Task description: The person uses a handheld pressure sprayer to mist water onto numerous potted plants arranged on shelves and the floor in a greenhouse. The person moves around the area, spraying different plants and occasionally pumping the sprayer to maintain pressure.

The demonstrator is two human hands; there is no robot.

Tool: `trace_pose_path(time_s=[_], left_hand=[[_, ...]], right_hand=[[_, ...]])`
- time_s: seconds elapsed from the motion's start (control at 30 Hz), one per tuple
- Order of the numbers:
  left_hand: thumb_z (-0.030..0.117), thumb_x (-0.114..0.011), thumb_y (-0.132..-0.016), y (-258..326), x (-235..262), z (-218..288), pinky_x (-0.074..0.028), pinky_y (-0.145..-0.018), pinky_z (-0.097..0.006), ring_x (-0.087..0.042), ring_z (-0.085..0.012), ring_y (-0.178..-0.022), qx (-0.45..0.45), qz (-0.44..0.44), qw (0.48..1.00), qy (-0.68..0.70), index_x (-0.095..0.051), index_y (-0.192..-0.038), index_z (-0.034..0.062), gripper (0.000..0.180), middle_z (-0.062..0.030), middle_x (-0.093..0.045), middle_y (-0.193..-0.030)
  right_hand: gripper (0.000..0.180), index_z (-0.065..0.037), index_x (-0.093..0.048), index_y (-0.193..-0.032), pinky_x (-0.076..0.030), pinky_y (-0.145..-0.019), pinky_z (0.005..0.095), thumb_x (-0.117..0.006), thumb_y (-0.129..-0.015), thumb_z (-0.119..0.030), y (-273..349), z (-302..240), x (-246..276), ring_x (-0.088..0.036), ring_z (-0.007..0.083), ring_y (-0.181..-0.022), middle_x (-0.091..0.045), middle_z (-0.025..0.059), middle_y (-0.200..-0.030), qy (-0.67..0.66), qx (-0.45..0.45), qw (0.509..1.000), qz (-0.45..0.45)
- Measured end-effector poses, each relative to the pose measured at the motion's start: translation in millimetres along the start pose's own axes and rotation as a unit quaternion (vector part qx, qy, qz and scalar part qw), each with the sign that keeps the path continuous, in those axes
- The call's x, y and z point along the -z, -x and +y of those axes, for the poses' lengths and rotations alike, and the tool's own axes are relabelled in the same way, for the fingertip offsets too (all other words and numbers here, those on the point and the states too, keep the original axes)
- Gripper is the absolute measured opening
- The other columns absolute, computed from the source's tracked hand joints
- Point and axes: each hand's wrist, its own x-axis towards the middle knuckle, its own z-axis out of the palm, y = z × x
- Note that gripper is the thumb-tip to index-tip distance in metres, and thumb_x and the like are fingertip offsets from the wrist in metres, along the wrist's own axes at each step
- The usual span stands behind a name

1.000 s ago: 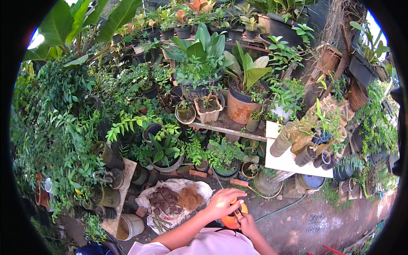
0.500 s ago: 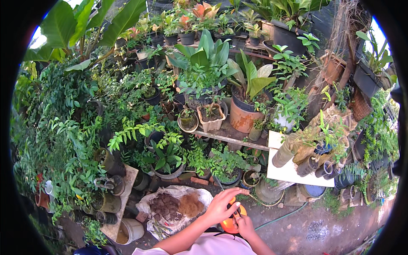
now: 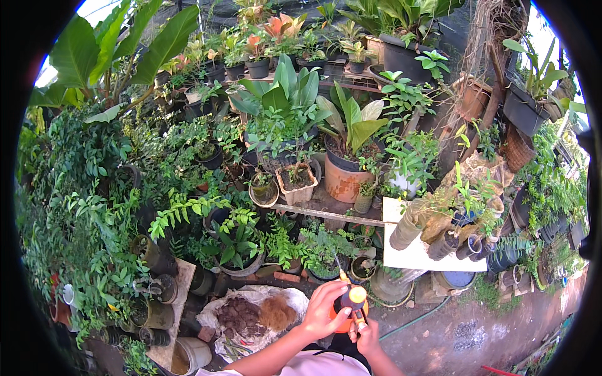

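Low in the middle of the head view, in front of my pale pink shirt, I hold an orange hand sprayer (image 3: 357, 294) with a yellow-orange and black top. My left hand (image 3: 322, 313) is closed about its upper left side, with the fingers curled near the slim nozzle that points away from me. My right hand (image 3: 369, 340) grips its near right side, thumb up by the black and yellow handle part. Most of the sprayer's body is hidden behind my hands. Just past the nozzle stands a pot of fine-leaved fern-like plants (image 3: 327, 243).
A white sack (image 3: 216, 308) on the ground bears dark soil (image 3: 241, 317) and brown fibre (image 3: 279, 312). Potted plants crowd a wooden shelf (image 3: 332, 214) ahead. Several tall pots stand on a white board (image 3: 401, 254) at right. A green hose (image 3: 417, 318) lies on the ground.
My left hand has gone from stretched fingers over the sprayer's top to a curled grip at its side, baring the top. The whole view has shifted slightly, and a red edge shows at lower right.
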Motion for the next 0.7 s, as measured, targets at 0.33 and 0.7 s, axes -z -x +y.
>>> trace_pose_path(time_s=[0.33,0.7], left_hand=[[0.019,-0.069,-0.084,4,17,3,-0.042,-0.101,-0.048,-0.054,-0.0399,-0.119,-0.005,0.026,0.999,-0.030,-0.052,-0.126,0.0021,0.049,-0.0197,-0.057,-0.128],[0.024,-0.067,-0.086,11,23,6,-0.037,-0.106,-0.046,-0.047,-0.0377,-0.126,0.073,-0.019,0.997,-0.022,-0.050,-0.132,0.0034,0.053,-0.0185,-0.051,-0.136]], right_hand=[[0.051,0.002,-0.054,-0.077,-0.037,-0.043,0.0258,-0.052,-0.090,-0.048,-15,-47,-1,-0.046,0.0125,-0.045,-0.050,0.0060,-0.057,-0.093,0.061,0.994,-0.014],[0.045,-0.002,-0.052,-0.079,-0.037,-0.044,0.0283,-0.057,-0.086,-0.046,-37,-124,9,-0.046,0.0146,-0.045,-0.048,0.0051,-0.056,-0.183,0.258,0.947,0.056]])
